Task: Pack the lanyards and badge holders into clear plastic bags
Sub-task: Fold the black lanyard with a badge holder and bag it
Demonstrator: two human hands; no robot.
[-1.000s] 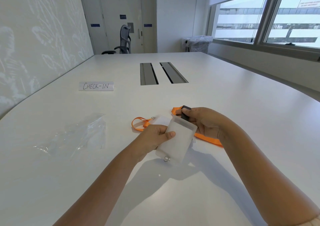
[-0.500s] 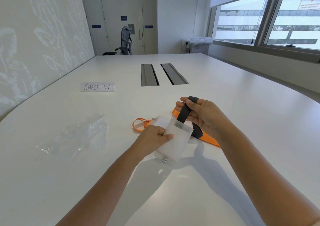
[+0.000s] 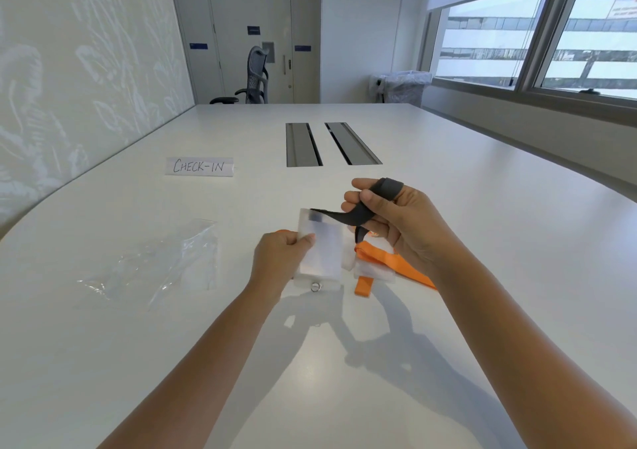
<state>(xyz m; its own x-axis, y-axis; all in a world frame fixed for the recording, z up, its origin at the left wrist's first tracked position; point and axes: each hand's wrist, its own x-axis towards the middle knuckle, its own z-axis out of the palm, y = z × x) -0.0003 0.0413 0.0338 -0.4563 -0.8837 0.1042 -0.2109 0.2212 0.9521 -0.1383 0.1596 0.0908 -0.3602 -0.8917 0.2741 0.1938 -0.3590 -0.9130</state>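
1. Black fabric, the strap of a black lanyard (image 3: 362,211), is pinched between the thumb and curled fingers (image 3: 358,183) of the right hand (image 3: 396,221); a loop of it wraps over the index finger, and the hand is closed tight on it.
2. From there the strap runs left into the open top of a frosted plastic bag (image 3: 320,245), with part of it showing dark through the plastic.
3. The left hand (image 3: 279,259) grips that bag by its left edge, thumb on the front and fingers behind, holding it upright above the table (image 3: 482,241). A small metal ring (image 3: 315,286) hangs at the bag's lower edge.
4. An orange lanyard (image 3: 393,262) and another clear holder (image 3: 374,271) lie on the table just behind the hands.
5. Further left lies a crumpled clear bag (image 3: 165,266), well apart and untouched.
6. Judged step: feeding the black lanyard into the held bag. The next move seems to call for pushing the remaining strap down inside while the left hand keeps the mouth open.
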